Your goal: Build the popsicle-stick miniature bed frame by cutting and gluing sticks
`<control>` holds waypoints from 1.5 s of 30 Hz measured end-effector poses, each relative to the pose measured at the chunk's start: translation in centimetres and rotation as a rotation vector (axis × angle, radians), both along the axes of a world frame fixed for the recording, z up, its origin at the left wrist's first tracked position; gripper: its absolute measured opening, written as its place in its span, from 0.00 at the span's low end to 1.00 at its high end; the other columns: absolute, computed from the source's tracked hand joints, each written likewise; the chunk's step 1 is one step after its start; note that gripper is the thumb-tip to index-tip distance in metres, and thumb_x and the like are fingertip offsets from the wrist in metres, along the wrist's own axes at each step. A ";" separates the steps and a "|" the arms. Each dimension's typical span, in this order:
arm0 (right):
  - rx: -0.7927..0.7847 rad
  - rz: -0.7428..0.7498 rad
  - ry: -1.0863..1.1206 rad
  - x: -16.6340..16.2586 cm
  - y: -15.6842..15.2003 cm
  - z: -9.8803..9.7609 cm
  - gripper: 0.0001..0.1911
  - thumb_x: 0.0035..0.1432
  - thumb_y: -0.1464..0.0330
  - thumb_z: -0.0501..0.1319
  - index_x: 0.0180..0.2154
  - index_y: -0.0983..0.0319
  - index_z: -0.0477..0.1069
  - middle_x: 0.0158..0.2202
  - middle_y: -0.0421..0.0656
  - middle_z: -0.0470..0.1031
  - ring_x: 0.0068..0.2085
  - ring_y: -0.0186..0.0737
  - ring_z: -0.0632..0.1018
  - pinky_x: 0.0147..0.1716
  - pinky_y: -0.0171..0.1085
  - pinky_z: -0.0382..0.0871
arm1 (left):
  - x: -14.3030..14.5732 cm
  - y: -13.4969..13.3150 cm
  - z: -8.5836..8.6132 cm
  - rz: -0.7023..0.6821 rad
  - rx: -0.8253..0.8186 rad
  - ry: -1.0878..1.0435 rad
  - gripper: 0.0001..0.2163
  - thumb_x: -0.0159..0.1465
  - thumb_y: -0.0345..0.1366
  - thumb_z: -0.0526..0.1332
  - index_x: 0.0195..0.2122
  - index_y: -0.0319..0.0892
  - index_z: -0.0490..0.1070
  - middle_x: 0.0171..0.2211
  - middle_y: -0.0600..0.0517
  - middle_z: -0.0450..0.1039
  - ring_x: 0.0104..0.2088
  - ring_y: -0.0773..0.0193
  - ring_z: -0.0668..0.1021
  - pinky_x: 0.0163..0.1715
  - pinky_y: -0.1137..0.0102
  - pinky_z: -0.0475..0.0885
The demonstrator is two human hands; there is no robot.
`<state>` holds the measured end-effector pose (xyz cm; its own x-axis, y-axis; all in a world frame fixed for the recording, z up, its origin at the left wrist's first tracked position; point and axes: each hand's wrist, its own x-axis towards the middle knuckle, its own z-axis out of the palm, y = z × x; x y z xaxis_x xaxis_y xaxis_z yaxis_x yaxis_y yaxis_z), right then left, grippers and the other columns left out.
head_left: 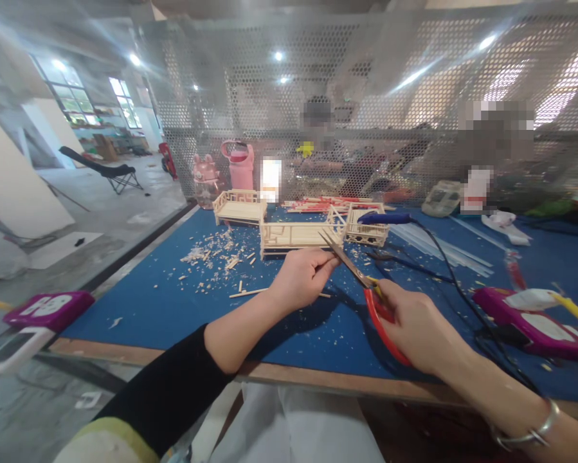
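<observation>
My right hand (416, 325) grips red-handled scissors (366, 286), whose blades point up and left toward my left hand. My left hand (301, 276) is closed in a pinch on a small thin wooden stick (331, 257) right at the scissor blades. Both hands hover above the blue work mat (173, 308). Just behind them stands a miniature wooden bed model (293, 236). Wood offcuts (221, 254) lie scattered on the mat to the left, and a long thin stick (247, 293) lies under my left wrist.
More wooden models stand behind: one (238, 207) at the left, one (366, 230) at the right. A blue-handled tool (385, 218) with a black cord, clear glue sticks (447, 247), and magenta boxes (534, 325) (47, 310) lie around. A perforated screen (366, 103) separates people opposite.
</observation>
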<state>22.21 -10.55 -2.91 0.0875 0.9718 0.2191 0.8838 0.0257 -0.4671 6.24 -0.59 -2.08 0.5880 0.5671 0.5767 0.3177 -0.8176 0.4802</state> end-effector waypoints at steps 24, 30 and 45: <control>0.042 0.073 1.309 -2.9 3.6 0.1 0.18 0.39 0.62 0.66 0.30 0.60 0.61 0.20 0.36 0.69 0.21 0.31 0.70 0.20 0.32 0.63 | 0.8 0.2 -0.8 -0.336 -0.699 -0.369 0.11 0.55 0.41 0.60 0.30 0.37 0.69 0.25 0.53 0.68 0.28 0.70 0.71 0.32 0.72 0.67; 0.189 0.057 1.054 -1.5 4.2 0.0 0.17 0.39 0.65 0.64 0.32 0.59 0.60 0.20 0.33 0.66 0.19 0.31 0.67 0.19 0.33 0.60 | 0.5 -0.2 -0.5 -0.141 -0.289 -0.111 0.08 0.58 0.37 0.58 0.33 0.40 0.74 0.32 0.50 0.73 0.33 0.67 0.72 0.30 0.74 0.66; 0.006 0.058 0.281 0.1 1.7 0.2 0.12 0.52 0.56 0.53 0.28 0.57 0.56 0.23 0.36 0.63 0.25 0.35 0.64 0.24 0.35 0.61 | 0.7 0.4 -0.3 -0.168 -0.790 -0.452 0.09 0.59 0.40 0.55 0.29 0.39 0.65 0.24 0.56 0.66 0.21 0.74 0.65 0.24 0.76 0.63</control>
<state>22.29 -8.89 -2.67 0.0898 0.9757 0.2001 0.7164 0.0763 -0.6935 6.96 -0.18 -2.41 0.5116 0.8210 0.2533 -0.1292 -0.2179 0.9674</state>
